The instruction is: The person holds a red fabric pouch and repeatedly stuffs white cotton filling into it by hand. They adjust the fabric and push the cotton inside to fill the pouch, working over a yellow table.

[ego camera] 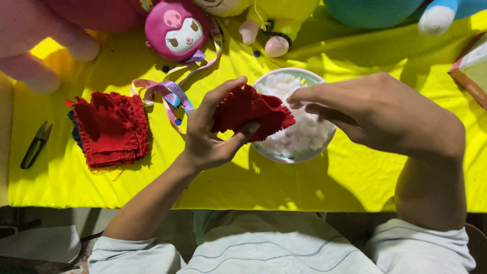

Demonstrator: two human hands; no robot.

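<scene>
One frayed red fabric pouch (pixel 251 112) is sitting pinched in the left hand (pixel 205 137) above a white bowl of cotton stuffing (pixel 299 142); the right hand (pixel 375 111), fingertips pressed together, is poking filling inside. Several flat red fabric pieces (pixel 111 129) are waiting unstuffed on the yellow cloth (pixel 304 187).

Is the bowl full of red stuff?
No, the bowl holds white fluffy stuffing; the red thing is a cloth piece held in the left hand just above it.
</scene>
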